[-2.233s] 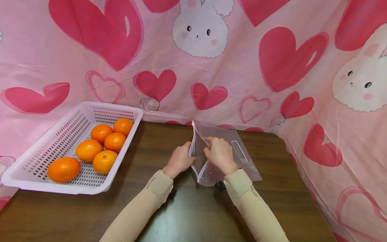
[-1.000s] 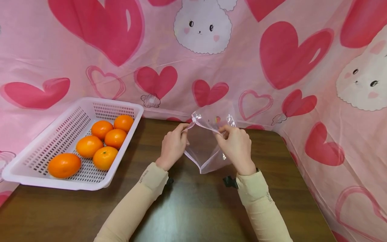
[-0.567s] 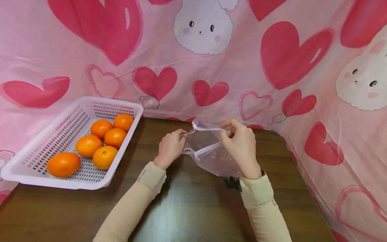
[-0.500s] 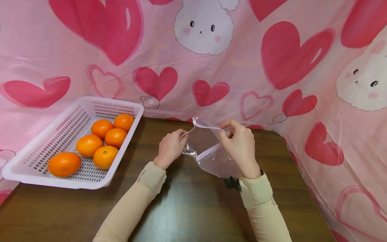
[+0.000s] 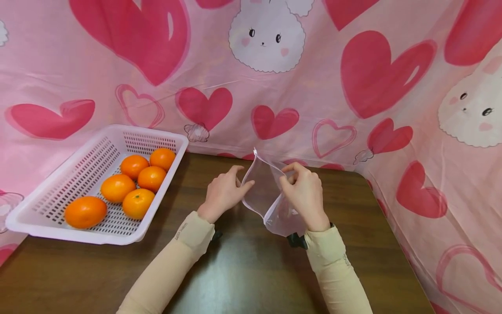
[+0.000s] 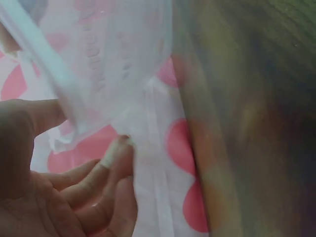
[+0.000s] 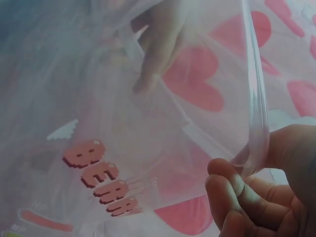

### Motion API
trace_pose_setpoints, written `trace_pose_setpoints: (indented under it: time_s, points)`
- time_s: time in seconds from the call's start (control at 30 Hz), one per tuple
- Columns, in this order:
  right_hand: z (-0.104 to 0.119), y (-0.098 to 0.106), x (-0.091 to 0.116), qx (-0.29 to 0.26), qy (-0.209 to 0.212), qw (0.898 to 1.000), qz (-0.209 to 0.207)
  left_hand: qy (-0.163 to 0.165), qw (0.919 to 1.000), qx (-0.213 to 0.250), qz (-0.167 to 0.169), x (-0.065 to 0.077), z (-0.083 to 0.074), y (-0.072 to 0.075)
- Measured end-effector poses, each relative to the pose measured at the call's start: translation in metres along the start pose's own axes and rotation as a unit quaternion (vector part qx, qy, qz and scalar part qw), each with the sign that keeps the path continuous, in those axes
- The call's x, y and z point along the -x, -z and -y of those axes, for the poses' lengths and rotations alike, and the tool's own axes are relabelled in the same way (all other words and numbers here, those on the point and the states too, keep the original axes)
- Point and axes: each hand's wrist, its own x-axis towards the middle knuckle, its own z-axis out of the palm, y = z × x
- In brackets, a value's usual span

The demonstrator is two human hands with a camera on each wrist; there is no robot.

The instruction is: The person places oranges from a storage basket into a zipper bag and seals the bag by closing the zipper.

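Observation:
A clear zip bag (image 5: 288, 213) with a whitish zip edge stands with its mouth spread between the hands, above the table. My right hand (image 5: 306, 196) pinches the right side of the mouth between thumb and fingers; the right wrist view shows this grip (image 7: 256, 192) and red lettering on the bag (image 7: 103, 182). My left hand (image 5: 223, 192) is at the left side of the mouth, thumb against the rim and the other fingers parted from it. In the left wrist view the left hand (image 6: 74, 182) has a gap between thumb and fingertips, beside the bag (image 6: 113, 64).
A white perforated basket (image 5: 47, 235) at the left holds several oranges (image 5: 117, 188). The brown wooden table (image 5: 243, 279) carries it all. A pink cloth (image 5: 219, 56) with hearts and rabbits hangs behind and at the right.
The hands have pulled the bag's mouth wide and lifted it. Since half a second ago, my left fingers have parted from the rim and my right hand has shifted slightly left.

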Motion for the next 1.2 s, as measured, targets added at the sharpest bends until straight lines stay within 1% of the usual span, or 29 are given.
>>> trace_pose_setpoints:
  time_s: [0.23,0.4,0.5,0.7,0.8,1.0,1.2]
  points:
    - [-0.003,-0.001,-0.001,-0.001,-0.005,1.0,-0.006,-0.013,0.9998,-0.015,-0.008,0.005,-0.006,0.013]
    - [-0.004,-0.002,-0.001,-0.001,-0.007,1.0,-0.009,-0.025,0.9992,-0.029,-0.012,0.009,-0.012,0.026]
    - [-0.006,-0.001,-0.001,-0.002,-0.009,1.0,-0.013,-0.036,0.9983,-0.041,-0.02,0.011,-0.016,0.036]
    - [-0.007,0.0,-0.002,-0.008,-0.011,1.0,-0.018,-0.059,0.9953,-0.057,-0.051,0.015,-0.024,0.059]
    - [-0.008,0.0,-0.002,-0.009,-0.013,1.0,-0.017,-0.067,0.994,-0.062,-0.061,0.015,-0.027,0.071]
    - [-0.009,-0.001,-0.002,-0.01,-0.014,1.0,-0.016,-0.062,0.9927,-0.068,-0.078,0.014,-0.028,0.093]
    - [-0.01,0.001,-0.003,-0.015,-0.018,1.0,-0.016,-0.059,0.992,-0.073,-0.085,0.009,-0.023,0.11]
